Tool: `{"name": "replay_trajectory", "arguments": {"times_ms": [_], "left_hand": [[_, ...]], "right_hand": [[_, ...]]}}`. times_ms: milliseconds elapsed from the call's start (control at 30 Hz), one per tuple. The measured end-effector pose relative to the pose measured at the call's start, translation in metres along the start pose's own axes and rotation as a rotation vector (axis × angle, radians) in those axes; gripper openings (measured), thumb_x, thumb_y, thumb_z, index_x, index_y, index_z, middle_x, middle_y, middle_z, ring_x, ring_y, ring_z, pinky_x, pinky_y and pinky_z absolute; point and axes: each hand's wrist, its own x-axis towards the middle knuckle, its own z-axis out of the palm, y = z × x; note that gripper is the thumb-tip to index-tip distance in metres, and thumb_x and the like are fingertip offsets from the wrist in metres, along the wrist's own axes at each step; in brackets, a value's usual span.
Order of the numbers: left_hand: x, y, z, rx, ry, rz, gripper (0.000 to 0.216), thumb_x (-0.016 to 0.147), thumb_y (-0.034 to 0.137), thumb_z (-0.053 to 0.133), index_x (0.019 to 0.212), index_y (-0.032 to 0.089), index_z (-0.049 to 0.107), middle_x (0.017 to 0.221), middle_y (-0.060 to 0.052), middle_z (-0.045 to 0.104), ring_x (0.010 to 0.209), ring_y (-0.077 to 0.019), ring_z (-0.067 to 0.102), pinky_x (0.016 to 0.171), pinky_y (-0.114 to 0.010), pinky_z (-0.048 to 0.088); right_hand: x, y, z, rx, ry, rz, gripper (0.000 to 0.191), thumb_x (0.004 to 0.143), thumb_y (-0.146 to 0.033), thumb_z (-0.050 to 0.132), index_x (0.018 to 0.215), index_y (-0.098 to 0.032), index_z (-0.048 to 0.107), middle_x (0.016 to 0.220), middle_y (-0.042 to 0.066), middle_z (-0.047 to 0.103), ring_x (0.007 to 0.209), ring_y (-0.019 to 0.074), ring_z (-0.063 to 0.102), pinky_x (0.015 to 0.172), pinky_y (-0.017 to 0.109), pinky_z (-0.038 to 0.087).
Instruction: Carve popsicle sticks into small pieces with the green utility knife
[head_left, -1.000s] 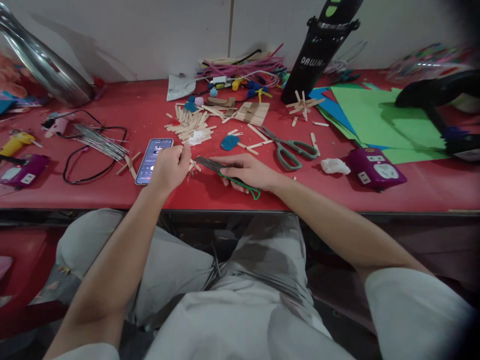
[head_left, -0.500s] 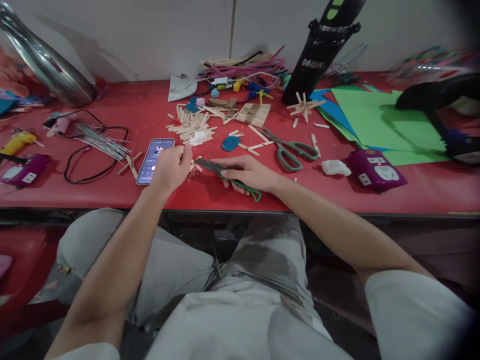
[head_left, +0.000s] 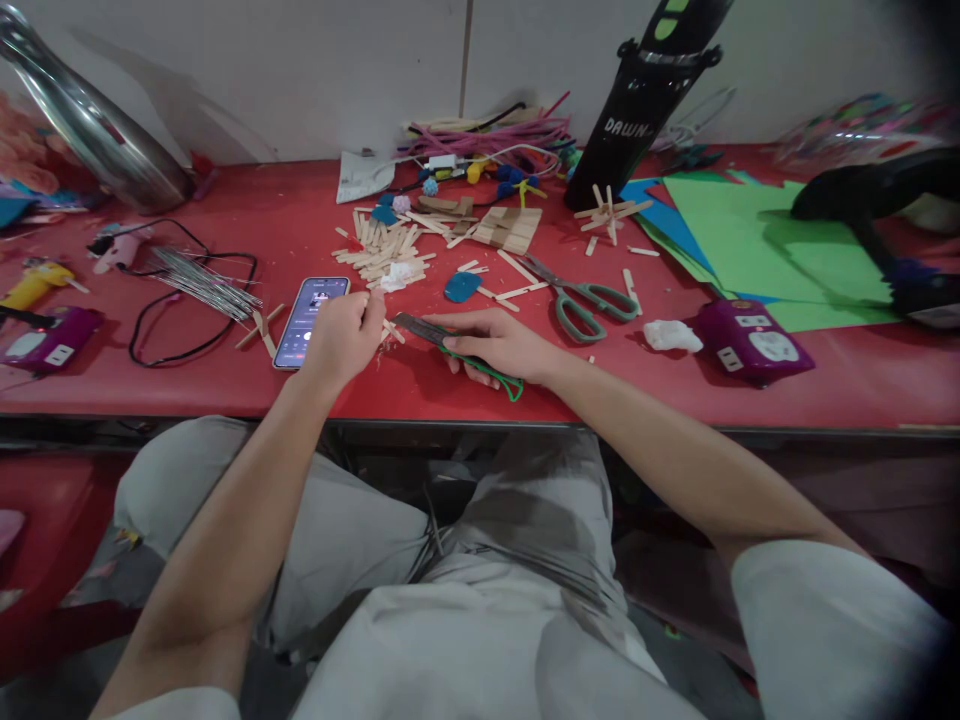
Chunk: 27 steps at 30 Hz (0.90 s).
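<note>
A person sits at a red bench (head_left: pixel 225 385), seen from above, both bare forearms reaching over its near edge. The right hand (head_left: pixel 499 345) lies low on the bench near that edge and grips a pair of green-handled scissors (head_left: pixel 450 345), fingers wrapped through the handle loop; the blades look nearly shut and point left toward the other hand. The left hand (head_left: pixel 341 335) is curled closed, fingertips pinching a small wooden stick (head_left: pixel 390 330) just beside the blade tips; how much of the stick it holds is hard to tell. A phone (head_left: pixel 307 305) with a lit screen lies touching the far side of the left hand.

Toward the middle of the bench lies a heap of loose wooden sticks (head_left: pixel 382 250), and a second pair of grey-green scissors (head_left: pixel 589 300) rests to the right.

The blade tips sit very close to the left fingertips, so a cut on such a short piece risks a nick, or the offcut could spring away among the clutter.
</note>
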Motion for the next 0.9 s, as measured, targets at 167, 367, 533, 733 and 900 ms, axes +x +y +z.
{"name": "replay_trajectory", "arguments": {"times_ms": [167,367,533,733,900], "left_hand": [[-0.0006,0.0004,-0.0007,-0.02,-0.001,-0.006,0.049,0.097,0.031,0.042,0.052,0.022,0.024,0.048,0.003,0.025,0.048,-0.0124,0.024,0.056,-0.035,0.017],[-0.0006,0.0018,-0.001,-0.001,-0.007,-0.028,0.049,0.097,0.031,0.042,0.052,0.022,0.025,0.049,0.002,0.026,0.051,-0.0128,0.025,0.059,-0.035,0.019],[0.0,0.0018,-0.0008,-0.002,-0.007,-0.037,0.048,0.096,0.031,0.041,0.052,0.022,0.024,0.049,0.003,0.025,0.05,-0.0123,0.024,0.058,-0.035,0.018],[-0.0004,0.001,-0.0011,-0.006,-0.004,-0.018,0.048,0.096,0.032,0.041,0.052,0.022,0.024,0.049,0.002,0.027,0.05,-0.0125,0.024,0.057,-0.035,0.018],[-0.0009,0.0005,-0.0002,-0.008,0.005,-0.006,0.048,0.096,0.031,0.041,0.052,0.022,0.024,0.049,0.003,0.026,0.048,-0.012,0.024,0.056,-0.035,0.016]], "right_hand": [[-0.0005,-0.0008,0.001,0.0,-0.04,-0.003,0.051,0.094,-0.011,0.048,0.145,-0.014,0.049,0.064,-0.004,0.061,0.039,0.0044,0.047,0.036,0.015,0.041],[0.0007,0.0013,0.0007,-0.002,-0.012,-0.015,0.053,0.094,-0.011,0.047,0.146,-0.016,0.048,0.065,-0.004,0.06,0.04,0.0045,0.048,0.036,0.015,0.042],[-0.0006,-0.0007,0.0005,-0.027,-0.038,-0.011,0.053,0.092,-0.011,0.048,0.146,-0.015,0.049,0.064,-0.005,0.061,0.04,0.0048,0.048,0.037,0.015,0.042],[-0.0005,-0.0001,0.0005,-0.022,-0.039,-0.017,0.053,0.093,-0.011,0.049,0.145,-0.016,0.05,0.064,-0.004,0.062,0.041,0.0052,0.049,0.037,0.016,0.043],[-0.0001,0.0011,0.0002,-0.019,-0.02,-0.028,0.052,0.094,-0.011,0.047,0.146,-0.016,0.048,0.065,-0.004,0.061,0.04,0.0043,0.048,0.036,0.015,0.042]]}}
